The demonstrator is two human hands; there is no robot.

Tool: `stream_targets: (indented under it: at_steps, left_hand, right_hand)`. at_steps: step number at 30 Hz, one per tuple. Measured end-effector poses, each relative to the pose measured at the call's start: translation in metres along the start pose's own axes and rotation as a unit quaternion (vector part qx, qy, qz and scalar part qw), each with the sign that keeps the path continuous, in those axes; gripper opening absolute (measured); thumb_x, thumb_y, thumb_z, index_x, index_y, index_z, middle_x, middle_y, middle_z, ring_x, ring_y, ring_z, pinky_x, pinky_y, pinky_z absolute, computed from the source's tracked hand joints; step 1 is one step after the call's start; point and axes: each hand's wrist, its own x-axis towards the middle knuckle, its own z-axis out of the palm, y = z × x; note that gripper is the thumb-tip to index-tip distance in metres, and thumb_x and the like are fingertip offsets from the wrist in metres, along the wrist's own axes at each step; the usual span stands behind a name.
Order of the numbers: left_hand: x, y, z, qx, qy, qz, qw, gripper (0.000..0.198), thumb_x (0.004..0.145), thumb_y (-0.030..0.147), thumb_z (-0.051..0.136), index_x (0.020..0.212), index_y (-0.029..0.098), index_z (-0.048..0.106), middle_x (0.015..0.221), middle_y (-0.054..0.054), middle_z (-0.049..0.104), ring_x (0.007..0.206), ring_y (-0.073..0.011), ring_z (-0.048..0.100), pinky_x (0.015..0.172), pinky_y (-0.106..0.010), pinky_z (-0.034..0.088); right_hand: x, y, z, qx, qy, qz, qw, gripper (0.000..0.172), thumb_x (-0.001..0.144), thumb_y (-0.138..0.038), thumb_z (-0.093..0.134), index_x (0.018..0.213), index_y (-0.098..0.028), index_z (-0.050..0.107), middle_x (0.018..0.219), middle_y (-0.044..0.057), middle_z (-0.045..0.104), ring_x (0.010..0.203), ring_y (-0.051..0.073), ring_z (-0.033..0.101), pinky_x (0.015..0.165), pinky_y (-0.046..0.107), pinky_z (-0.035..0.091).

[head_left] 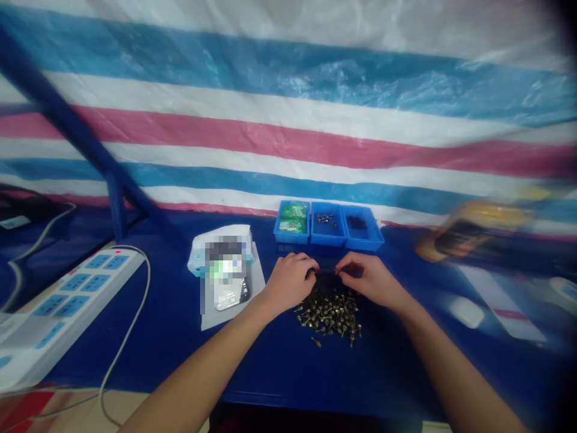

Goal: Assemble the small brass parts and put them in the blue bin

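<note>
Both my hands rest on the blue table over a heap of small brass-coloured screws (330, 315). My left hand (291, 279) is curled, its fingertips pinching something small and dark at the far edge of the heap. My right hand (367, 278) faces it, fingers pinched together on the same dark spot (328, 278). What sits between the fingertips is too small to name. Just beyond my hands stand three small blue bins: the left bin (292, 221) holds green parts, the middle bin (327, 223) a few dark bits, the right bin (362, 227) a dark clump.
A phone on a paper sheet and a white packet (224, 264) lie left of my hands. A white power strip (63, 294) with its cable sits far left. A yellow-black tool (473, 231) and a white mouse-like object (466, 311) lie right. A striped tarp hangs behind.
</note>
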Motion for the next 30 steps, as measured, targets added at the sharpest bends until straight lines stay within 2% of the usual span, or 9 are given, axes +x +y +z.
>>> stream_targets:
  at_steps: [13,18,22,30]
  left_hand:
    - [0.0014,0.0,0.0018,-0.003,0.01,-0.005,1.0,0.019,0.09,0.024,0.05,0.098,0.026,0.068,0.102,-0.001,0.067,0.096,-0.0236,0.058,0.083,-0.038,0.044]
    - [0.0017,0.0011,0.001,-0.012,0.014,0.002,1.0,0.026,0.094,0.027,0.047,0.108,0.028,0.069,0.115,-0.002,0.065,0.102,-0.0227,0.057,0.087,-0.038,0.044]
    - [0.002,0.0007,0.0018,0.005,-0.005,0.008,1.0,0.028,0.096,0.029,0.044,0.104,0.028,0.071,0.115,-0.001,0.066,0.1,-0.0224,0.056,0.087,-0.038,0.044]
    - [0.0021,-0.0008,0.0035,0.007,-0.005,0.011,1.0,0.027,0.096,0.028,0.045,0.101,0.026,0.071,0.112,-0.001,0.067,0.098,-0.0222,0.056,0.085,-0.037,0.043]
  right_hand:
    - [0.0019,0.0016,0.0022,0.019,0.03,0.018,0.999,0.008,0.079,-0.019,0.057,0.085,-0.022,0.057,0.074,-0.002,0.063,0.065,0.015,0.057,0.059,0.026,0.044]
    - [0.0017,0.0018,0.0024,0.025,0.022,0.026,0.999,0.005,0.078,-0.02,0.055,0.083,-0.022,0.056,0.071,-0.001,0.063,0.063,0.016,0.058,0.058,0.027,0.044]
    - [0.0014,0.0021,0.0035,0.022,0.025,0.036,0.999,0.005,0.078,-0.02,0.055,0.082,-0.022,0.055,0.067,-0.002,0.06,0.06,0.015,0.055,0.056,0.027,0.042]
    - [0.0019,-0.0014,0.0039,0.018,0.036,0.043,0.998,0.004,0.078,-0.018,0.052,0.078,-0.022,0.051,0.067,-0.003,0.056,0.061,0.014,0.051,0.057,0.026,0.04]
